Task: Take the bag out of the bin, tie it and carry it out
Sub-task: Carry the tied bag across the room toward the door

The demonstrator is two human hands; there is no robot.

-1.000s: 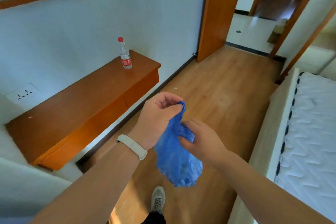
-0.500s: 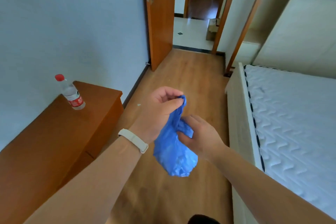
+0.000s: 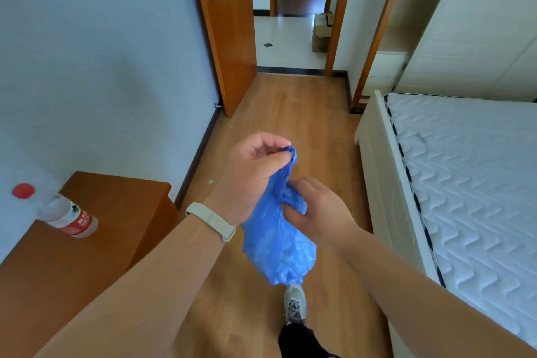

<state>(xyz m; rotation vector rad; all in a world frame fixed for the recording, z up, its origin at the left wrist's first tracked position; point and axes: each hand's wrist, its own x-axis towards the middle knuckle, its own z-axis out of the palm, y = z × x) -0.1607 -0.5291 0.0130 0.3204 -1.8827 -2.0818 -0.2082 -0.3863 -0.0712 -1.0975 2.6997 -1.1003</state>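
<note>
A small blue plastic bag [image 3: 277, 250] hangs in front of me above the wooden floor, its top gathered into a twisted neck. My left hand [image 3: 251, 174], with a white wristband, pinches the very top of the neck between thumb and fingers. My right hand [image 3: 318, 209] grips the bag lower down, at the bunched part just below the neck. The bin is not in view.
A wooden cabinet [image 3: 96, 256] with a red-capped water bottle [image 3: 62, 213] stands at my left along the wall. A bed with a white mattress [image 3: 470, 183] fills the right. Ahead, an open wooden door [image 3: 229, 35] leads to a tiled hallway [image 3: 286, 43]. My shoe [image 3: 295, 304] is below the bag.
The view has turned towards the doorway and I have stepped forward; the cabinet and bottle slid to the lower left. Both hands keep the same hold on the bag.
</note>
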